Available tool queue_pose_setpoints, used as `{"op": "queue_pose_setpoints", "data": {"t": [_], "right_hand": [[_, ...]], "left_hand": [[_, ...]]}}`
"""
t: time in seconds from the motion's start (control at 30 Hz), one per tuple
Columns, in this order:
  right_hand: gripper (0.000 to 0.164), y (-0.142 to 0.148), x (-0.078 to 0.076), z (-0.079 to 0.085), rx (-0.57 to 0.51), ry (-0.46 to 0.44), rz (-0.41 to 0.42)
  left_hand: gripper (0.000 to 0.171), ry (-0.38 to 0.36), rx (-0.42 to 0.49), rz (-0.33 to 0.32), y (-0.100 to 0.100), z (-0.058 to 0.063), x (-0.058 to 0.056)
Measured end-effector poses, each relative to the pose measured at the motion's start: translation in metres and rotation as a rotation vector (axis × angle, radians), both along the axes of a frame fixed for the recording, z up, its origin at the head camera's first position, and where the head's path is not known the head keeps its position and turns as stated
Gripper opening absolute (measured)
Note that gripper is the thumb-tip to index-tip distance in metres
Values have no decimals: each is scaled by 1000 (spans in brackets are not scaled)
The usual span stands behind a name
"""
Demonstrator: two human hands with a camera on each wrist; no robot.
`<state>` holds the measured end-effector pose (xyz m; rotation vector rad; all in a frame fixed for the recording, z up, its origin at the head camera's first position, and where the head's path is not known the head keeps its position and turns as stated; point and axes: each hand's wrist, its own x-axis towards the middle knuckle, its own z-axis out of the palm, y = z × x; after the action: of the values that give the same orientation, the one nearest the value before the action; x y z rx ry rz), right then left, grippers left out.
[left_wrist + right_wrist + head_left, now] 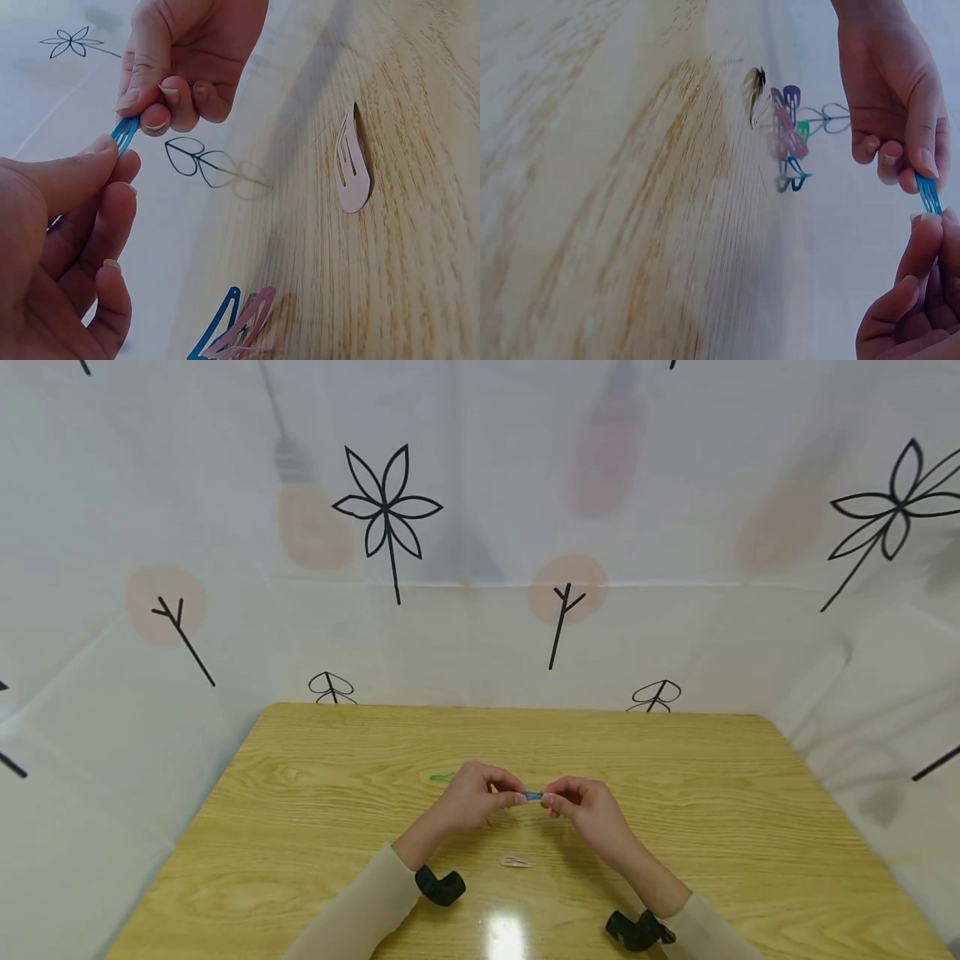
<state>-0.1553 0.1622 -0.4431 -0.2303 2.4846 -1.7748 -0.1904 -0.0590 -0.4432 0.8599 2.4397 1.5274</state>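
Observation:
Both hands pinch a small blue snap hair clip (533, 796) (126, 136) (928, 195) above the table, one at each end. My left hand (471, 797) (60, 225) has its thumb and forefinger on one end, other fingers curled loosely. The opposite end is between thumb and fingers of my right hand (588, 810) (915, 292); its remaining fingers are bent. Fingertips cover part of the clip. A pale pink snap clip (516, 862) (354, 165) lies by itself on the table, nearer the body than the hands.
More snap clips lie in a group: a purple clip (792, 94), a green clip (441, 777), a pink clip (251, 315) and a blue clip (217, 326). In the head view my left hand hides most of them. A patterned cloth (465, 643) hangs behind the wooden table (337, 752).

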Motion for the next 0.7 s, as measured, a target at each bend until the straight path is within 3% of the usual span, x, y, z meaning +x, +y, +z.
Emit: {"op": "queue_pose_setpoints", "data": {"t": [0.33, 0.7], "right_hand": [[10, -2, 3, -4, -28, -2, 21], [9, 0, 5, -5, -14, 42, 98]], "left_hand": [[8, -1, -23, -11, 0, 1, 2], [7, 27, -53, -36, -2, 4, 3]]}}
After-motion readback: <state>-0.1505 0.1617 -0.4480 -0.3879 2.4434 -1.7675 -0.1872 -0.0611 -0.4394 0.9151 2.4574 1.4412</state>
